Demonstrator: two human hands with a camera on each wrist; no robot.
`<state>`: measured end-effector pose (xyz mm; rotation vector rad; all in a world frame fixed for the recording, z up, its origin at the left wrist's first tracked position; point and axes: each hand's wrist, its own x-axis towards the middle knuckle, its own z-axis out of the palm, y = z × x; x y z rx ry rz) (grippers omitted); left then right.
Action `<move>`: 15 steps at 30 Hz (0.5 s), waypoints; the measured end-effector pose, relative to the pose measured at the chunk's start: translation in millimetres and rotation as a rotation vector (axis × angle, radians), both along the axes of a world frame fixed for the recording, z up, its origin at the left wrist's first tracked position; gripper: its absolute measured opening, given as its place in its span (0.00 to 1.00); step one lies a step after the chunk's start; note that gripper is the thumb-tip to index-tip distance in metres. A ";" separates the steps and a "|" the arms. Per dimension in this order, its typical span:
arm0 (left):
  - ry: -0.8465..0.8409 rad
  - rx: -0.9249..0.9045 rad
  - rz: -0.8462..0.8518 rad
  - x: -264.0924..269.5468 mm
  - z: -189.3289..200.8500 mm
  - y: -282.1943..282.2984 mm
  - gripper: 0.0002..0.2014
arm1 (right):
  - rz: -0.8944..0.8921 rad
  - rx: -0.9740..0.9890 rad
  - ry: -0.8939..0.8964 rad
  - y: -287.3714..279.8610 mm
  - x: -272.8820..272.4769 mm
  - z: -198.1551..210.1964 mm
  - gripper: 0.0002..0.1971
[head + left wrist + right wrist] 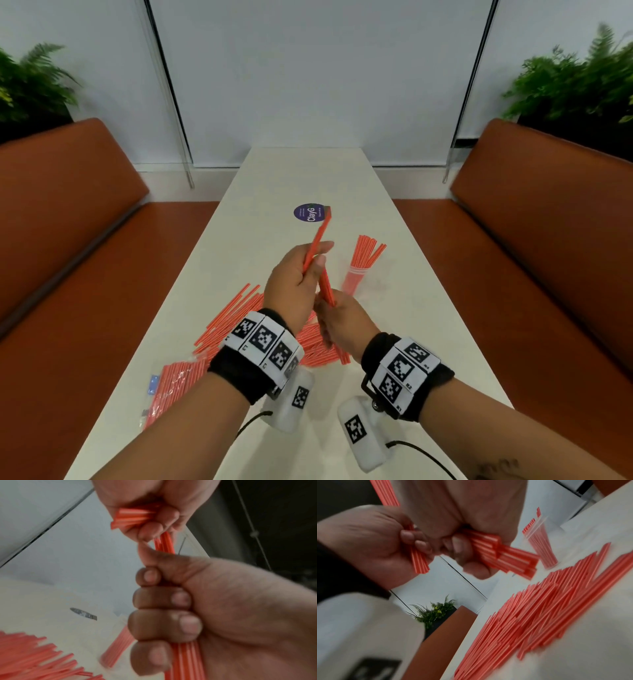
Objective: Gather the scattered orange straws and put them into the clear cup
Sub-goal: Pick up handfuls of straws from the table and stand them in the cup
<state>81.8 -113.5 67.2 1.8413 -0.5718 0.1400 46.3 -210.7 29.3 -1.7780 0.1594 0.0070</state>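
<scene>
My left hand point(301, 274) is raised over the white table point(411, 325) and grips a bundle of orange straws point(317, 240) that points up and away. In the left wrist view its fingers point(164, 615) curl round that bundle point(185, 662). Just below and to the right, my right hand point(337, 315) grips a second bundle point(326, 287); the right wrist view shows these straws point(505, 553) sticking out of its fist. The clear cup point(355, 279) stands right of both hands with several straws point(368, 250) upright in it. A loose pile of straws point(236, 315) lies under my wrists.
A clear plastic bag of straws point(174, 383) lies at the table's near left edge. A round purple sticker point(310, 212) is further up the table. Orange benches point(68, 240) point(548, 240) flank the narrow table, with plants point(575, 85) behind them.
</scene>
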 end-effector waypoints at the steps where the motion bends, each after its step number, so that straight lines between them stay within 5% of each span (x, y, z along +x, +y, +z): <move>1: 0.014 -0.057 0.025 5.3 1.0 -1.7 0.10 | -0.071 -0.018 -0.028 -5.5 2.4 4.1 0.19; 8: 0.327 -0.100 0.000 40.8 -3.4 -24.9 0.14 | -0.523 -0.181 -0.284 -86.5 68.2 31.0 0.23; 12: 0.429 -0.138 -0.052 48.0 -6.5 -37.5 0.13 | -0.582 -0.209 -0.288 -113.6 104.7 27.1 0.14; 15: 0.459 -0.134 -0.056 53.3 -10.5 -44.3 0.12 | -0.516 -0.247 -0.103 -115.3 123.2 10.6 0.12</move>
